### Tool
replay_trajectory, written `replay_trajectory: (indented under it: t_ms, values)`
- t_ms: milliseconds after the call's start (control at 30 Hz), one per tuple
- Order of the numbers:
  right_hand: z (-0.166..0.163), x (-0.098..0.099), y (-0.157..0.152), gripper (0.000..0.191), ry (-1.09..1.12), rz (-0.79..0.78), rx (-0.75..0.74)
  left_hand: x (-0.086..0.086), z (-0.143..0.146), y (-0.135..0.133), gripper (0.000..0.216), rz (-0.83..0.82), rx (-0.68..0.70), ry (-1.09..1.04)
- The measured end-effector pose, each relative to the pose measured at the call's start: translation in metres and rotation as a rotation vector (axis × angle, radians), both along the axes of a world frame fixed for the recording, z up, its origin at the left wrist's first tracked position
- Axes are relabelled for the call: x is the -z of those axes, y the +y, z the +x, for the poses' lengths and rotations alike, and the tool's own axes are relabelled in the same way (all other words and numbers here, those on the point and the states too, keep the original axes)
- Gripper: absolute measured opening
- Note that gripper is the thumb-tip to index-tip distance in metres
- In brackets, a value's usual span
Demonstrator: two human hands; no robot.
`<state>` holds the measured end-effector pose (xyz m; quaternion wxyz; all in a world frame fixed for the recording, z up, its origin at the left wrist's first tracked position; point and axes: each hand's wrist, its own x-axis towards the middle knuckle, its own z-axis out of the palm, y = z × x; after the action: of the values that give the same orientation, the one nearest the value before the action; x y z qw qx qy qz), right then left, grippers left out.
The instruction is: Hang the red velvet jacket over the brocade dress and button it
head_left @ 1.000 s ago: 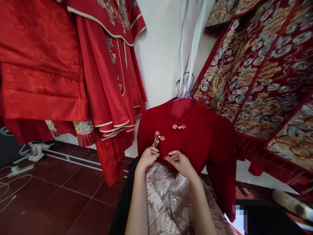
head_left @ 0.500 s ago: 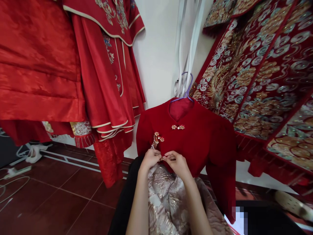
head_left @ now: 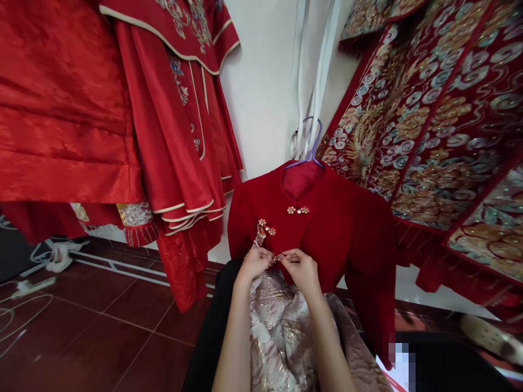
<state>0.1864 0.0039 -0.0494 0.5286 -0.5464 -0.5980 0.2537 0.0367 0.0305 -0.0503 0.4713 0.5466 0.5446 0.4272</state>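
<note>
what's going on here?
A person's right hand pinches a small jewelled fastener low on the front of a red jacket; the left hand is right beside it. Whether that fastener is joined is too small to tell. The collar fastener looks joined. The jacket hangs on a purple hanger.

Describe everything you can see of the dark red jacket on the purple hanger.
The dark red jacket hangs upright on the purple hanger, its collar open in a V over a red lining. It looks like velvet. A flower-shaped clasp sits closed below the collar; a tasselled ornament lies lower on the chest. Near the hem, the fingers of the left hand and right hand pinch a small jewelled fastener. One sleeve hangs at the picture's right.
</note>
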Motion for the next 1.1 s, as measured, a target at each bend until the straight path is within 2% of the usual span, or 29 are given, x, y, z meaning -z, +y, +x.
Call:
replay_trajectory:
  t_ms: [167, 400, 600, 733, 1100]
  values:
    - [0.006, 0.001, 0.002, 0.025, -0.004, -0.022, -0.003, -0.004, 0.002, -0.003, 0.007, -0.018, -0.012, -0.024]
    - [0.004, 0.008, 0.006, 0.026, 0.028, 0.034, -0.022, -0.008, 0.002, -0.006, 0.009, -0.063, 0.016, -0.026]
    - [0.003, 0.013, 0.007, 0.028, 0.027, 0.037, -0.075, -0.005, 0.000, -0.003, 0.010, 0.031, 0.051, -0.043]
    - [0.000, 0.016, 0.009, 0.031, 0.013, 0.068, -0.054, -0.002, 0.001, 0.000, 0.014, 0.050, 0.045, -0.055]
    - [0.000, 0.020, 0.008, 0.030, 0.015, 0.096, -0.044, 0.008, -0.002, 0.004, 0.017, 0.126, -0.005, 0.082]
